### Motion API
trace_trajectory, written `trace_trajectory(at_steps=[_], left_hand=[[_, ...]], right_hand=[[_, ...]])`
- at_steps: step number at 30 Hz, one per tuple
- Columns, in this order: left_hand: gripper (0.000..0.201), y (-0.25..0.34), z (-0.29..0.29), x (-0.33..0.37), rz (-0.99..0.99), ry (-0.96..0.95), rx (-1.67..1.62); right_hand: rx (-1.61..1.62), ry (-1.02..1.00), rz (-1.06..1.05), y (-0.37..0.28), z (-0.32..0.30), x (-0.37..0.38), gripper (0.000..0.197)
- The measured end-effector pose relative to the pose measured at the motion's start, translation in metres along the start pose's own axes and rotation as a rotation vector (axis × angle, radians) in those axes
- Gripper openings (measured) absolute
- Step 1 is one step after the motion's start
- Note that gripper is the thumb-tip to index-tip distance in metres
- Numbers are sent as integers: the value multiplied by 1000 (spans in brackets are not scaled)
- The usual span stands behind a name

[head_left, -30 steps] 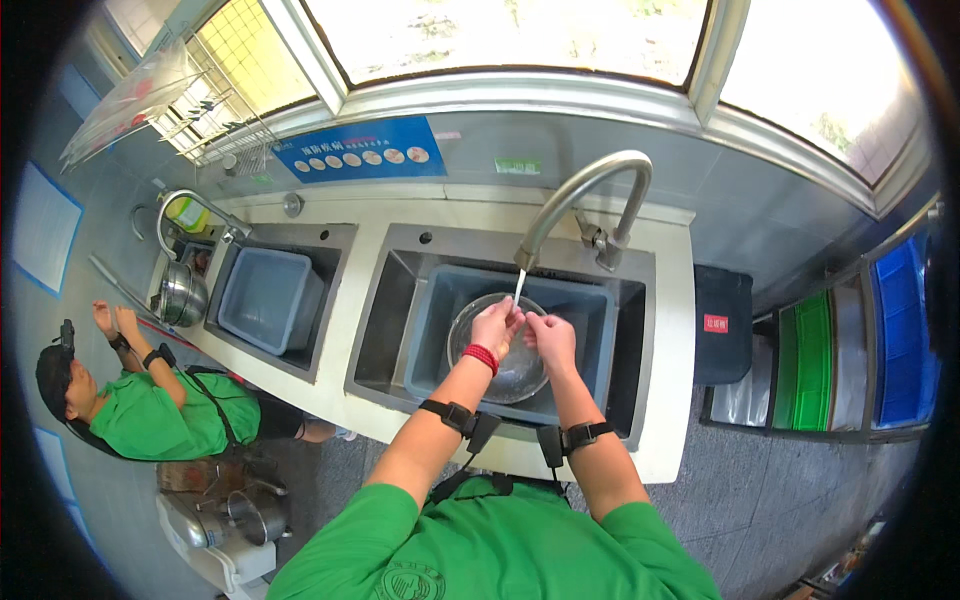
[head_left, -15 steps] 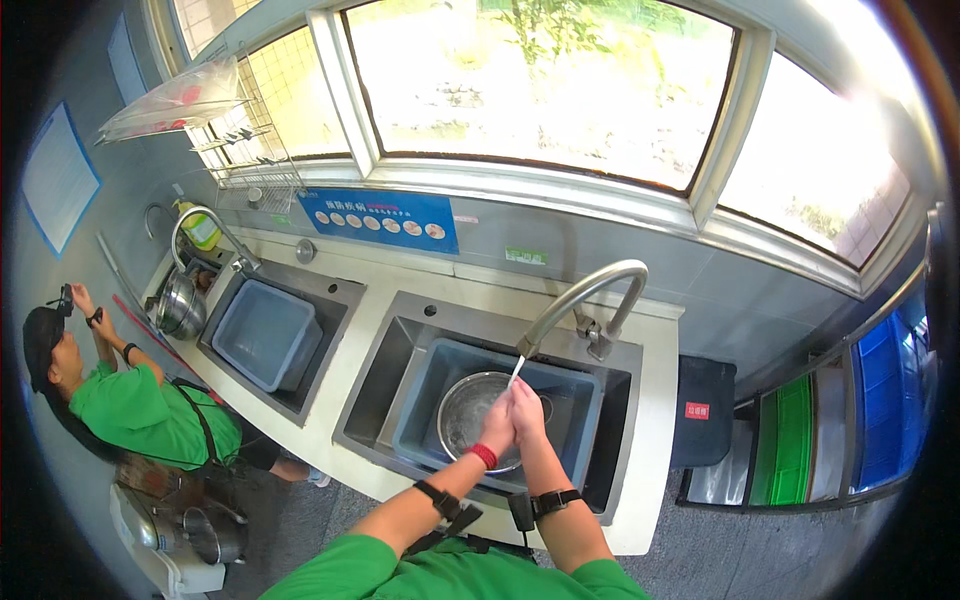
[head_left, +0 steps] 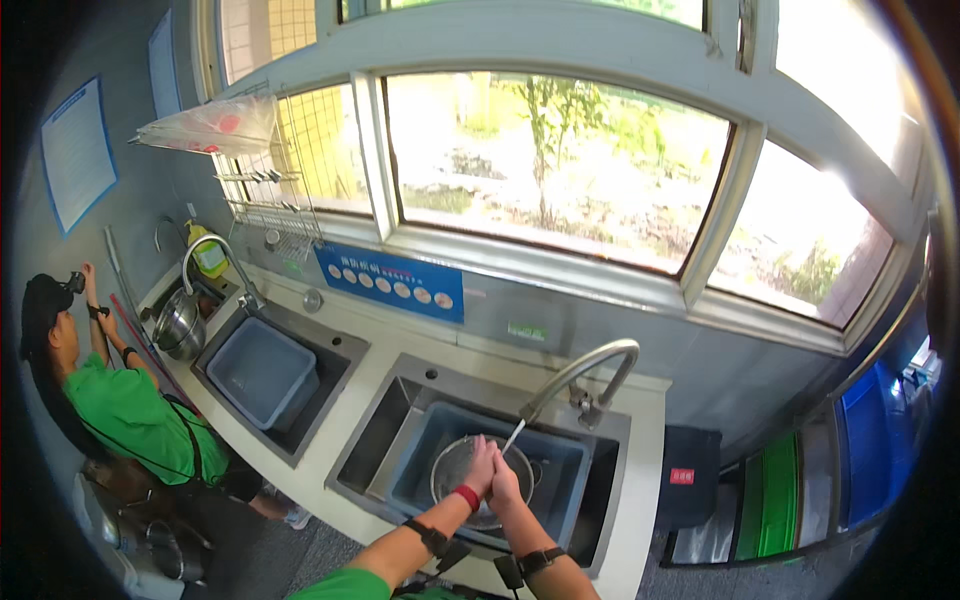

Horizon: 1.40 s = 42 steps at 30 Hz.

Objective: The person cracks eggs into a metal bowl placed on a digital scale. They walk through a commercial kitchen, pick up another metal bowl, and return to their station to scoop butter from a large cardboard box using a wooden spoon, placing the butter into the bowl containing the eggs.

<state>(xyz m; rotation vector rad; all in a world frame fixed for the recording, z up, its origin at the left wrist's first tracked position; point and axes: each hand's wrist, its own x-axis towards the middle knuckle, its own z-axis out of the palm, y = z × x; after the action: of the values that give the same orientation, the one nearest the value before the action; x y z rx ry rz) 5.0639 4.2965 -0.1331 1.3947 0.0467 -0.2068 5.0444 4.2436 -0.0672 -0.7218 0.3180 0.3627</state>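
My left hand (head_left: 480, 468) and my right hand (head_left: 506, 487) are pressed together over the right-hand sink (head_left: 352, 462). Their fingers point forward and look mostly stretched out, though they partly cover each other. I see no object held between them. A thin stream of water (head_left: 515, 436) runs from the curved metal faucet (head_left: 560, 383) down onto the hands. Below them a round metal bowl or strainer (head_left: 441, 470) sits inside a grey plastic tub (head_left: 572, 485). The tub stands in the sink. My forearms hide part of the bowl and the tub's near side.
Another sink at the left holds a grey tub (head_left: 262, 375). Beyond it are metal bowls (head_left: 180, 325) and a yellow-green bottle (head_left: 207, 252). A person in green (head_left: 140, 415) stands at the far left. A black bin (head_left: 690, 460) and coloured crates (head_left: 870, 450) stand at the right.
The view has tilted up, so the window fills more of it and the sinks sit lower. My hands stay together under the water, with their grip on each other slightly shifted.
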Motion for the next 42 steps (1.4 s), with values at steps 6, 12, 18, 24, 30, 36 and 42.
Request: trace_trajectory(at_steps=[6,12,18,24,30,36,42], left_hand=[[59,22,70,-41,308,-81,391],[50,-2,8,35,237,104,498],[44,28,3,63,-90,476,250],[12,31,29,41,-469,-75,-668],[26,55,16,45,-580,-30,-862],[37,84,10,29,-536,-40,-767],[34,115,24,19,-502,175,-957]], right_hand=[[1,298,-39,-27,-93,69,67],[149,-2,-35,3,-41,47,50],[66,-365,136,-9,-59,-1,57],[301,226,-3,-53,-148,-17,23],[250,315,111,-32,-129,-1,26],[286,87,115,-13,-66,44,16],[315,138,109,-28,-60,79,24]])
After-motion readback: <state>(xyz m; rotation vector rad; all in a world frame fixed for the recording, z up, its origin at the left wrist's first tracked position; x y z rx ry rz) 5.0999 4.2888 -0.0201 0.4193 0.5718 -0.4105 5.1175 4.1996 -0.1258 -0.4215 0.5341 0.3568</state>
